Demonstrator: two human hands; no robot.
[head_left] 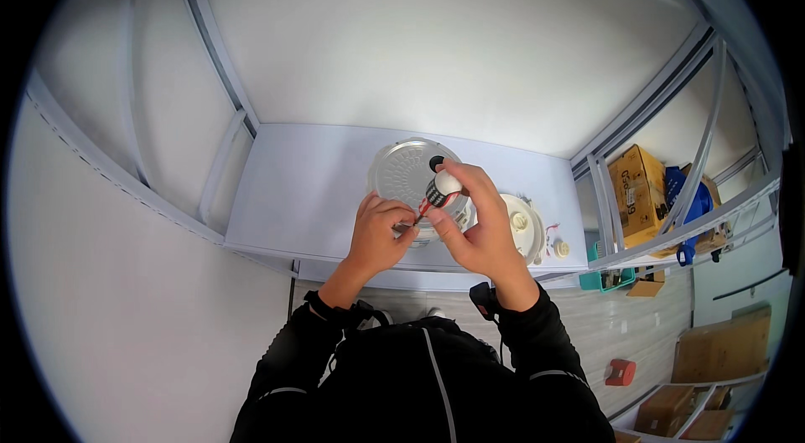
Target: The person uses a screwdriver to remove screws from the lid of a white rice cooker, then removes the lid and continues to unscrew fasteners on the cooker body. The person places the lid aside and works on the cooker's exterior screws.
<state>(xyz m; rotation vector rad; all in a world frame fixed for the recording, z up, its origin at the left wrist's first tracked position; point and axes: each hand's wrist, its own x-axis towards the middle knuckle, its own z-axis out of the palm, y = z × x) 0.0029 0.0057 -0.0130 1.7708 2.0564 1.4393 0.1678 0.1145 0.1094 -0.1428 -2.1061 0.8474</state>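
Note:
My right hand (480, 229) is wrapped round a screwdriver (439, 190) with a white end, a dark patterned grip and red by the shaft. The shaft slants down and left toward my left hand (379, 232). The left fingers are curled and pinched at the screwdriver's tip; what they hold there is too small to make out. Both hands are over the near side of a round silvery appliance part (408, 165) with a ring pattern of small marks on its top. A black round spot shows at its right, next to the screwdriver's white end.
Right of my hands lies a round cream part (532, 252) with a raised centre. Beside it are a small cream round piece (561, 248) and red wire. The white table (293, 183) meets a wall behind. Boxes (637, 191) and a teal bin (608, 279) stand farther right.

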